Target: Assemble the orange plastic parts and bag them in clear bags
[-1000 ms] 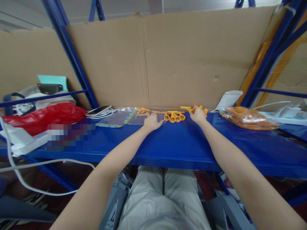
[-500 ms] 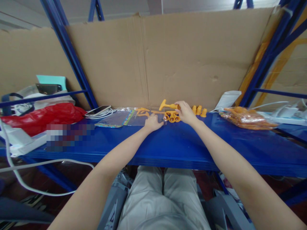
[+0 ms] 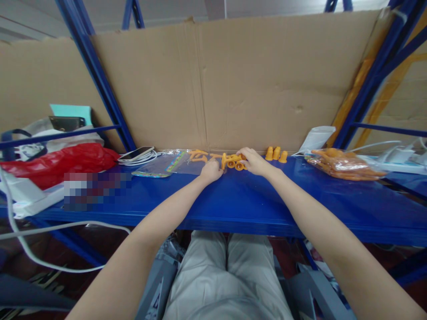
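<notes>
My left hand (image 3: 211,171) is closed at the right end of a clear plastic bag (image 3: 185,167) lying flat on the blue shelf. Inside or under its film are several yellow plastic pieces (image 3: 199,156); which of the two I cannot tell. My right hand (image 3: 252,162) is closed on a yellow T-shaped plastic piece (image 3: 224,161), its crossbar pointing left, close to my left fingers. Round yellow pieces with hollow ends (image 3: 239,166) lie just below and left of my right hand, partly hidden by it.
Three yellow cup-shaped pieces (image 3: 276,154) stand by the cardboard wall (image 3: 267,80). A filled bag of orange pieces (image 3: 345,165) lies at right. A phone (image 3: 142,153) with a white cable and a red plastic bag (image 3: 63,164) are at left. Blue posts (image 3: 100,80) frame the shelf.
My right hand has brought the T-shaped piece down and slightly left, from above the round pieces to beside my left hand. My left hand has shifted slightly left.
</notes>
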A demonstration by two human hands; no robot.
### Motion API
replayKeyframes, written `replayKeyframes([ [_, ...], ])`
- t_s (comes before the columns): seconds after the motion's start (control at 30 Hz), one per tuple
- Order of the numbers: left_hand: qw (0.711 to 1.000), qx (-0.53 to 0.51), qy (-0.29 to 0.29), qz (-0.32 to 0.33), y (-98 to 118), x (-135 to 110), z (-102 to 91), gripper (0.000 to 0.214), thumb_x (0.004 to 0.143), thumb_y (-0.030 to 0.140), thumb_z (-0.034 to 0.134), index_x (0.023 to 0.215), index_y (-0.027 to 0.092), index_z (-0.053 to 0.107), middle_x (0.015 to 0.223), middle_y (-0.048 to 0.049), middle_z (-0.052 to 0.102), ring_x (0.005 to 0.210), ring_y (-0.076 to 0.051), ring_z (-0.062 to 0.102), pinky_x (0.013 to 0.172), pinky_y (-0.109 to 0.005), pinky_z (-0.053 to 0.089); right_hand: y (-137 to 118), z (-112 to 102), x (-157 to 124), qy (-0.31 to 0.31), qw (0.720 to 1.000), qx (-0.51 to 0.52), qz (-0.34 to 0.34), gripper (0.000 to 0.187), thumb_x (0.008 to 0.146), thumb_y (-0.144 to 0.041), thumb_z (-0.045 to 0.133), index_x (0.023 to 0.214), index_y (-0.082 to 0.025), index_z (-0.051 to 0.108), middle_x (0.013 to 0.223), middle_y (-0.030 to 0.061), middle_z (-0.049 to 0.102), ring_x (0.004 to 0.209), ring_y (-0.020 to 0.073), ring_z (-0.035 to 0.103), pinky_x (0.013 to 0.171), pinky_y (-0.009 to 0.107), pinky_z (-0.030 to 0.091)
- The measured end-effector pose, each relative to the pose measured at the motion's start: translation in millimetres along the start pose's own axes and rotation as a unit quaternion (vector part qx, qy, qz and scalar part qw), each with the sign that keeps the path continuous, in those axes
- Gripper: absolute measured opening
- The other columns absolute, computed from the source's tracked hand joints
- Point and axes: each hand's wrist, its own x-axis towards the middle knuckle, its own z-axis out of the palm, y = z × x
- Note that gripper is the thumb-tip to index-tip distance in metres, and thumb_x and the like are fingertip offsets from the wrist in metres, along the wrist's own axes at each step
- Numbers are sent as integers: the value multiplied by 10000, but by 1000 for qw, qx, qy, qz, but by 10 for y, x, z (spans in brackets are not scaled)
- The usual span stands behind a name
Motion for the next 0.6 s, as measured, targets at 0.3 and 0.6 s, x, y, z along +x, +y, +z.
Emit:
replayKeyframes([
  [0.3,1000,27,-3,0,-34,11,-11,377,862,296,550,1148,63,626,1228,-200,623,1160,-265,595,993,-300,456,5,11,0,0,1000,-1,8,257,847,-116,531,1085,-196,583,1121,105,610,1053,244,555,955,446,432],
  [0.6,1000,27,-4,10,-38,33,-14,292,865,196,510,1061,63,681,1180,-184,650,1104,-250,619,975,-294,470,-12,12,5,7,1000,18,15,275,851,-115,520,1110,-179,588,1133,116,611,1082,238,569,977,436,443],
])
